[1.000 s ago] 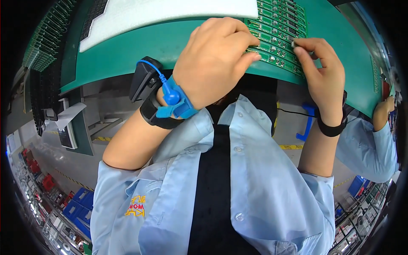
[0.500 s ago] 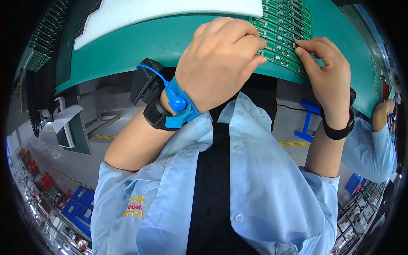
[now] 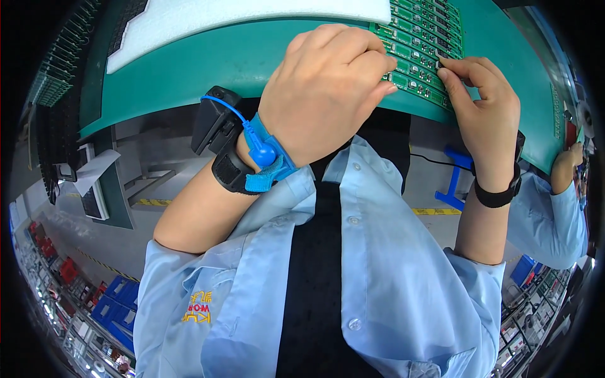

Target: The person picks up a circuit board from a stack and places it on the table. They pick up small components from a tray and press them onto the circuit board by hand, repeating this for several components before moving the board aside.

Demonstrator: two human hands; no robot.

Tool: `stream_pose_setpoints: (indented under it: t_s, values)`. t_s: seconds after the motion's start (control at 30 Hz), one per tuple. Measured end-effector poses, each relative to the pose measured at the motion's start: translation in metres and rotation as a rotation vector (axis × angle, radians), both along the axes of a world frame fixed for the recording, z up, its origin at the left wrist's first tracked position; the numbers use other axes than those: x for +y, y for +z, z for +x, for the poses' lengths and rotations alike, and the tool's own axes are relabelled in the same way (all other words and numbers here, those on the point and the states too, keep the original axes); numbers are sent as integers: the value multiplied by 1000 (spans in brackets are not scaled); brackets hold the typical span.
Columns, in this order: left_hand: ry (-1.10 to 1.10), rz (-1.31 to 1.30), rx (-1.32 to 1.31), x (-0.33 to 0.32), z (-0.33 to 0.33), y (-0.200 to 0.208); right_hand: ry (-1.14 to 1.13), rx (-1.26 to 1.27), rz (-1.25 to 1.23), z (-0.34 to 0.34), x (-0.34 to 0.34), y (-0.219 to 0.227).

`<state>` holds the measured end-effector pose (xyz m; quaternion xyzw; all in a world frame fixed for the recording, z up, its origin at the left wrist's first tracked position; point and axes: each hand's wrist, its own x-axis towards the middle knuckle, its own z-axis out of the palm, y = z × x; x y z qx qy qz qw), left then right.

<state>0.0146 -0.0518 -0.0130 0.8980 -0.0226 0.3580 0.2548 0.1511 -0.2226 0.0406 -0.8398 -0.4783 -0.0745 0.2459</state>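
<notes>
A green panel of narrow circuit boards [image 3: 413, 47], joined side by side and carrying small black and silver components, lies at the table's near edge. My left hand [image 3: 328, 85], back upward, is at the panel's left side with its fingers curled and the thumb near the index finger. What those fingers hold, if anything, is hidden. At the panel's right side, my right hand [image 3: 484, 94] pinches thumb and index finger around a small black component [image 3: 439, 64] on one of the nearest boards.
Beyond my left hand a white foam sheet [image 3: 252, 16] lies on the green table mat [image 3: 183, 69]. A rack of upright boards [image 3: 60, 63] stands far left. Another person's hand [image 3: 567, 165] is at the right edge. A blue wrist strap with a cable [image 3: 265, 151] circles my left wrist.
Both hands keep nearly the same pose and place at the panel. The surroundings have shifted only slightly in view.
</notes>
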Motion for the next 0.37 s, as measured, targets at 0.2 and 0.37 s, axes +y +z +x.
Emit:
stream_pose_setpoints:
  t_s: [0.2, 0.37]
  values:
    - [-8, 11, -8, 0, 0, -1, 42, -109, -35, -3, 1, 2]
    - [-12, 4, -5, 0, 1, 0, 16, -38, -33, -3, 1, 2]
